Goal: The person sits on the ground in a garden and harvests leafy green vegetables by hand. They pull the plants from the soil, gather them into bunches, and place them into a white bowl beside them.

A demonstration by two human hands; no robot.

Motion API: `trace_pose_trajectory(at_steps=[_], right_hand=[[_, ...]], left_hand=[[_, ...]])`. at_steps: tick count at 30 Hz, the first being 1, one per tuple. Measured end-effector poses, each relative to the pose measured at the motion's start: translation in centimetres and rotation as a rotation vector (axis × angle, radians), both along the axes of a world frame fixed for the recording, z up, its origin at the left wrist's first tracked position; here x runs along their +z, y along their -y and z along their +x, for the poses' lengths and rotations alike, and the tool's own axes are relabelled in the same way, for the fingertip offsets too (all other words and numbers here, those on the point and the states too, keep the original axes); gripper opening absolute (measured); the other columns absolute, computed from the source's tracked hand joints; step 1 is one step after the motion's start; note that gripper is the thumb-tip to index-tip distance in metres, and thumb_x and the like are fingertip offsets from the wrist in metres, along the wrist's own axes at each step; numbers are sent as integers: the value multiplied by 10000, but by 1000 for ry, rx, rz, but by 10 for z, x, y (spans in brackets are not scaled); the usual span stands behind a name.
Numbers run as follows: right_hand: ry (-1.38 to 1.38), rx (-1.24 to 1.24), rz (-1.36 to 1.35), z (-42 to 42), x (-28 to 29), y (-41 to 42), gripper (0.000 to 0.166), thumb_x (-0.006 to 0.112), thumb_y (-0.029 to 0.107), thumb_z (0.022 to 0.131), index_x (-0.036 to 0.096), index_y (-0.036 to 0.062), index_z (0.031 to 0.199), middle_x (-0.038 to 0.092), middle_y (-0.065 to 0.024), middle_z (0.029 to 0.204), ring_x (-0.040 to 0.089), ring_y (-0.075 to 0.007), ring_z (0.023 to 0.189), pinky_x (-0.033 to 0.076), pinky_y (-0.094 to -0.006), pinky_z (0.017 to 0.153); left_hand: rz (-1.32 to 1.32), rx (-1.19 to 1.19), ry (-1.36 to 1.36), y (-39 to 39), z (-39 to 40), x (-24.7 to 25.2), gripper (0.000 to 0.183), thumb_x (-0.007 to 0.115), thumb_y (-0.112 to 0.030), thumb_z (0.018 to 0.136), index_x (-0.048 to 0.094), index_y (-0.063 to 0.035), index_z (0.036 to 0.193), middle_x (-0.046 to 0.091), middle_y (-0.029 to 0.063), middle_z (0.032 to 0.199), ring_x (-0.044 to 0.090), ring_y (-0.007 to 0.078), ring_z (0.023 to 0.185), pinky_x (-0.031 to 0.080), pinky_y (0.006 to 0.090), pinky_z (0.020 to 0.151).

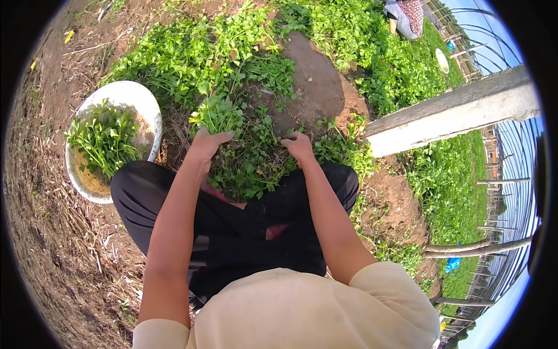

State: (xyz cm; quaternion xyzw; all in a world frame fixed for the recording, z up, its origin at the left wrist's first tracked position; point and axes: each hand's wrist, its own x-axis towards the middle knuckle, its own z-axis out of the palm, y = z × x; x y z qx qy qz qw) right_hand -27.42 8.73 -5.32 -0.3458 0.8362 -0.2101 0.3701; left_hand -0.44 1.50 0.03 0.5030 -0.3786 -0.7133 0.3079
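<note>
My left hand [206,146] grips a bunch of leafy green seedlings [218,114], which look like celery. The leaves point away from me, and the stem ends are hidden in the palm. Across from it, my right hand [299,146] is low over the plants, with thumb and forefinger drawn together near some thin stems. Whether a stem is pinched there is too small to tell. Between the hands, and in front of my bent knees, loose and rooted greens [257,163] cover the shaded soil.
A white basin [152,109] holding cut greens [109,141] stands by my left knee. A concrete post [449,111] slants in close on my right. Bare soil [311,72] lies ahead, beside denser greens [196,52]. Another person [405,17] is at the far right, near a pale basin [442,61].
</note>
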Motion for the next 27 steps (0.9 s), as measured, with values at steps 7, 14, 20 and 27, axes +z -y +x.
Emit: trace_pose_trajectory(at_steps=[7,14,20,27], right_hand=[[257,-49,-40,11,-19,19,351,720,231,786,648,-17,1023,648,-102,950,592,-229,859,459,-394,772],[599,-98,-283,-12,36,-11,104,569,143,901,626,85,966,638,-18,918,582,-114,804,486,-294,733],[129,73,-397,-17,77,-26,141,652,162,851,620,53,935,651,-61,926,617,-149,816,498,-293,690],[625,-210,-351,-21,76,-50,116,651,96,824,588,74,919,654,-63,871,623,-151,820,485,-304,697]], left_hand=[[30,97,-195,0,6,23,401,665,-38,798,553,28,1177,639,121,1095,597,224,1013,451,370,930],[-8,-14,-215,-1,-2,23,455,699,-41,775,517,38,1183,636,113,1086,602,220,982,436,351,936],[0,4,-193,-14,-2,42,406,659,-23,791,561,26,1182,644,105,1107,601,220,1009,443,334,937],[212,-39,-295,-23,19,51,327,658,-87,813,617,29,1115,653,128,1087,619,254,958,473,414,906]])
